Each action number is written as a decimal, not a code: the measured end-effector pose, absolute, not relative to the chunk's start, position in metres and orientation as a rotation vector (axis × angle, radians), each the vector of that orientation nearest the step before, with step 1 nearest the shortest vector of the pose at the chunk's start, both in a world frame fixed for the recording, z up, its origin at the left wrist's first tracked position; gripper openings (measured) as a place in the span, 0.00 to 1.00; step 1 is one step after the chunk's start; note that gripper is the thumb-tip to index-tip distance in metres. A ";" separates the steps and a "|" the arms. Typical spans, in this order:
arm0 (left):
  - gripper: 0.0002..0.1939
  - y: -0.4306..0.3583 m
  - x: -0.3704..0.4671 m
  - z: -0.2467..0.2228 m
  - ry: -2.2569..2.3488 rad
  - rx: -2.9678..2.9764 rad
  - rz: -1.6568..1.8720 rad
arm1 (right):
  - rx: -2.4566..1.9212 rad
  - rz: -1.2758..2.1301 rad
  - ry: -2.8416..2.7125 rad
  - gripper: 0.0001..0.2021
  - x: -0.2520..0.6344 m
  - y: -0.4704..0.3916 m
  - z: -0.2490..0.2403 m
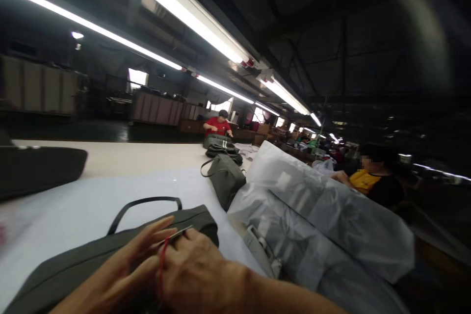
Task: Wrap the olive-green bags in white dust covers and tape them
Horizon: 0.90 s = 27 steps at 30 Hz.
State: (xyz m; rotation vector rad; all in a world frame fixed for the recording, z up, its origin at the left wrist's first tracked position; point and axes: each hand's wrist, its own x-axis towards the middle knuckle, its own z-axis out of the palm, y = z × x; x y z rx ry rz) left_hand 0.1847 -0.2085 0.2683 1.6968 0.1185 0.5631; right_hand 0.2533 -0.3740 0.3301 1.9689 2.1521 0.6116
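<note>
A dark grey-green bag (73, 267) with a thin black handle (147, 200) lies under my hands. My right hand (198, 267) is closed around a slim metal tool (180, 231); its exact kind is unclear. A red cord (161, 265) loops by the fingers of that hand. My left hand (145, 248) reaches in over the bag with fingers stretched out and thumb apart, close against the right hand and the tool. The lower part of the bag is hidden behind my forearms.
Translucent plastic-wrapped bundles (331, 216) lie to the right. Beyond my bag stand another grey-green bag (224, 181) and stacked dark bags (222, 147) on the white table (140, 157). A dark bag (40, 169) is at left. A person in red (217, 126) and one in yellow and black (371, 184) are nearby.
</note>
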 end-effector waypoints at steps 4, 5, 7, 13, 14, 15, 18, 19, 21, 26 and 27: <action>0.29 -0.226 0.169 0.297 0.007 1.847 0.352 | 1.911 0.410 2.219 0.01 0.244 -0.371 0.322; 0.29 -0.228 0.170 0.298 0.017 1.857 0.332 | 1.909 0.356 2.219 0.03 0.242 -0.371 0.323; 0.28 -0.228 0.171 0.291 0.052 1.872 0.331 | 1.918 0.276 2.205 0.05 0.240 -0.371 0.329; 0.28 -0.225 0.153 0.272 0.203 1.579 0.656 | 2.168 -0.097 2.185 0.08 0.251 -0.371 0.350; 0.27 -0.225 0.145 0.272 0.227 1.521 0.751 | 2.275 -0.242 2.187 0.08 0.255 -0.371 0.351; 0.27 -0.226 0.136 0.272 0.257 1.467 0.846 | 2.376 -0.431 2.175 0.09 0.259 -0.371 0.351; 0.28 -0.224 0.107 0.265 0.369 1.254 1.109 | 2.552 -1.113 2.059 0.10 0.275 -0.370 0.349; 0.28 -0.222 0.099 0.259 0.408 1.175 1.182 | 2.585 -1.303 2.010 0.11 0.280 -0.368 0.349; 0.26 -0.213 0.087 0.243 0.487 1.047 1.300 | 2.670 -1.551 1.956 0.13 0.291 -0.364 0.350; 0.28 -0.160 0.079 0.185 0.807 1.019 1.251 | 3.026 -1.432 2.165 0.17 0.318 -0.343 0.355; 0.32 -0.147 0.079 0.175 0.889 1.061 1.203 | 3.087 -1.342 2.225 0.18 0.323 -0.337 0.355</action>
